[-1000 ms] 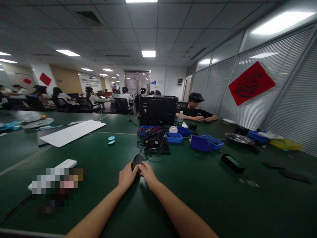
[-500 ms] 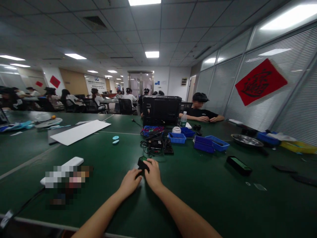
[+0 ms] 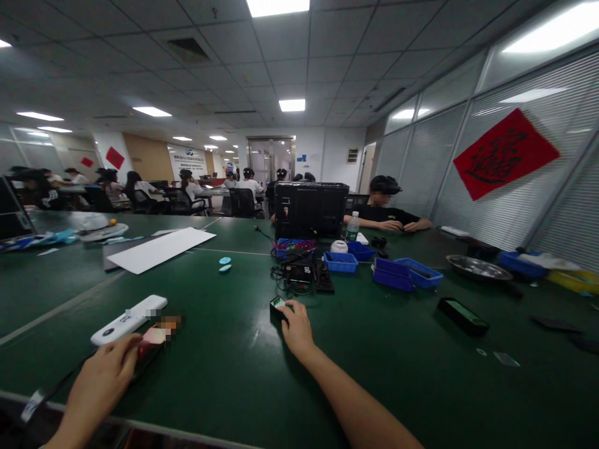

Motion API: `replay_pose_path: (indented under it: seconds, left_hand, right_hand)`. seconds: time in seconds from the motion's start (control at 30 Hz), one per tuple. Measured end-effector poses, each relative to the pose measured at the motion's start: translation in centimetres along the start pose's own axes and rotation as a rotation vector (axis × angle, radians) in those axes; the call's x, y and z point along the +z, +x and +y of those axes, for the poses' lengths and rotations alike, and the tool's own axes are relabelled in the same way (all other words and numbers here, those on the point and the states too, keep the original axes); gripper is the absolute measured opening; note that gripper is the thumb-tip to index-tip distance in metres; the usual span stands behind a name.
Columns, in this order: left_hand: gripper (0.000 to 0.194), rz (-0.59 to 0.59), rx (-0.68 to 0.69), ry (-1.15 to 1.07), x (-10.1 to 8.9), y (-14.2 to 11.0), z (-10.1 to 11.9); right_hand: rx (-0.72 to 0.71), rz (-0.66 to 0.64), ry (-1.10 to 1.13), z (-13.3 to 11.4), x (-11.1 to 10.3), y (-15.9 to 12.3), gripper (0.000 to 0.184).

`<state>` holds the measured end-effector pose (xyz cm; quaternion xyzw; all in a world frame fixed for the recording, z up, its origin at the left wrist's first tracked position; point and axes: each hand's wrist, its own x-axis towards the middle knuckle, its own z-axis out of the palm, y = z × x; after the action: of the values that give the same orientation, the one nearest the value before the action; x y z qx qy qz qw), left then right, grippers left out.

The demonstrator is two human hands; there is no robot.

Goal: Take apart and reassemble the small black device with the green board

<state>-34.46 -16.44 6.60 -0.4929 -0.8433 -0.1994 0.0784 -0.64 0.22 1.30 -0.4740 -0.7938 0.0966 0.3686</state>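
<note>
My right hand (image 3: 297, 327) grips a small black box (image 3: 276, 310) from its right side, fingers over the rim. Something green and pale shows inside this box, which rests on the green table. At the left, my left hand (image 3: 107, 373) has its fingers closed on the near end of a dark, flat, phone-like object (image 3: 148, 350) with a reddish pattern. Blurred blocks cover part of that object, so its exact kind cannot be made out. Just beyond it lies a white power strip-like bar (image 3: 128, 320) with a dark round spot.
A tangle of black cables (image 3: 296, 274) lies beyond the box, before a black computer case (image 3: 311, 209). Blue trays (image 3: 340, 262), a bottle (image 3: 352, 227) and a metal pan (image 3: 478, 268) stand farther right. Another black box (image 3: 462, 315) lies at right. A co-worker (image 3: 390, 215) sits across the table.
My left hand has left the small black box and moved left to the dark flat object. My right hand stays on the box. The view has shifted slightly left.
</note>
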Motion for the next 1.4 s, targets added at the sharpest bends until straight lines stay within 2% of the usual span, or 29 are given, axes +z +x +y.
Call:
replay_pose_path:
  seconds: [0.17,0.37,0.5,0.6,0.7,0.8,0.97,1.07,1.17,1.3,1.4]
  left_hand:
    - [0.036,-0.098,0.073,-0.001,0.3,1.0,-1.7]
    - [0.038,-0.205,0.143,-0.033,1.8,3.8,-1.6]
    - [0.041,-0.225,0.192,-0.007,2.3,4.7,-1.6]
    - [0.039,-0.242,0.165,-0.023,1.7,4.5,-1.4]
    - [0.038,-0.282,0.032,-0.002,0.4,3.9,-1.2]
    - [0.037,-0.268,-0.086,0.063,-0.7,3.3,-1.4]
    - [0.032,-0.235,-0.108,-0.025,-1.0,2.7,-2.4]
    - [0.031,-0.166,-0.076,-0.053,-0.4,2.5,-3.0]
    - [0.033,-0.091,0.016,-0.013,0.5,2.2,-3.5]
    - [0.038,-0.142,0.124,0.026,1.3,2.2,-3.5]
    - [0.046,-0.18,0.151,0.038,1.6,3.0,-2.6]
  right_hand:
    - [-0.003,-0.004,-0.005,0.1,-0.1,0.0,0.041]
    - [0.001,-0.031,0.0,0.0,-0.4,0.0,0.043]
    - [-0.014,-0.023,0.007,-0.1,-0.5,0.0,0.043]
    - [-0.019,-0.03,-0.008,-0.1,-0.5,0.0,0.044]
    - [-0.021,-0.031,-0.03,0.1,-0.4,0.0,0.044]
    - [-0.021,-0.034,-0.027,0.2,-0.2,0.0,0.044]
    - [-0.012,-0.039,-0.01,0.2,-0.2,0.1,0.043]
    - [-0.024,-0.038,-0.016,0.2,-0.3,0.0,0.043]
    - [-0.031,-0.037,-0.019,0.2,-0.3,0.0,0.043]
    - [-0.031,-0.04,-0.017,0.3,-0.2,0.1,0.043]
    - [-0.029,-0.042,-0.019,0.4,-0.2,0.1,0.044]
